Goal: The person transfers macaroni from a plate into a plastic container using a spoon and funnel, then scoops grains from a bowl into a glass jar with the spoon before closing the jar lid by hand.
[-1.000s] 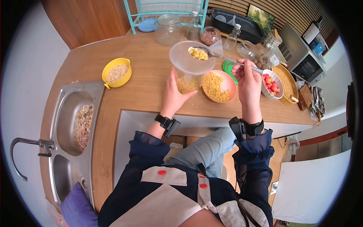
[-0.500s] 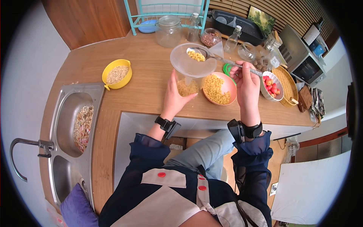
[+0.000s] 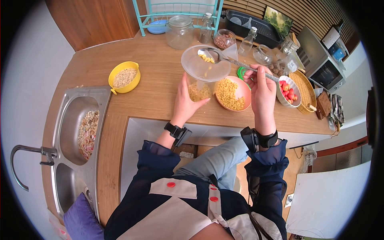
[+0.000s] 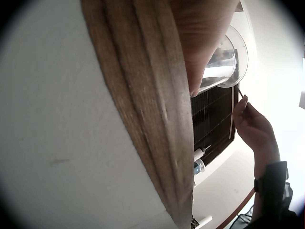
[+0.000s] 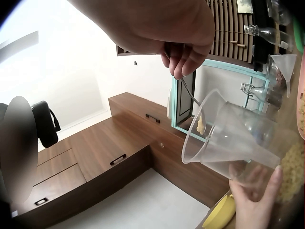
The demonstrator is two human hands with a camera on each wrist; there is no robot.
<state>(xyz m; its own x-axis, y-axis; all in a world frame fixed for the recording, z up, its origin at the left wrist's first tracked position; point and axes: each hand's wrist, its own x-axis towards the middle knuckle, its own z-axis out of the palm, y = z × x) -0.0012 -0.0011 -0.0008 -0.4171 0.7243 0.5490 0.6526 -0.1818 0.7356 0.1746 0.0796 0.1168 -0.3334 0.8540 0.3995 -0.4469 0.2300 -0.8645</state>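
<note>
My left hand (image 3: 185, 100) holds a clear jar (image 3: 198, 94) with small yellow pasta in its lower part, thumb on one side and fingers on the other. A wide translucent funnel (image 5: 221, 138) stands in the jar's mouth. My right hand (image 3: 262, 88) pinches the handle of a metal spoon (image 3: 240, 64), whose bowl tilts over the funnel with some macaroni (image 3: 206, 58) on it. A few pieces lie lower inside the funnel. Right beside the jar is a pink bowl (image 3: 249, 96) of the same pasta. In the left wrist view, the funnel (image 4: 242, 57) shows past my palm.
A yellow bowl (image 3: 138, 76) of oats stands left, near the sink (image 3: 72, 120). To the right are a white bowl (image 3: 295, 105) of red fruit and a wicker tray (image 3: 306, 88). Behind are a glass jar (image 3: 179, 34), bottles (image 3: 247, 43) and a green lid (image 3: 241, 72).
The heap of macaroni on the spoon has shrunk, and several pieces have dropped into the funnel. The spoon has tipped slightly; both hands stay nearly in place.
</note>
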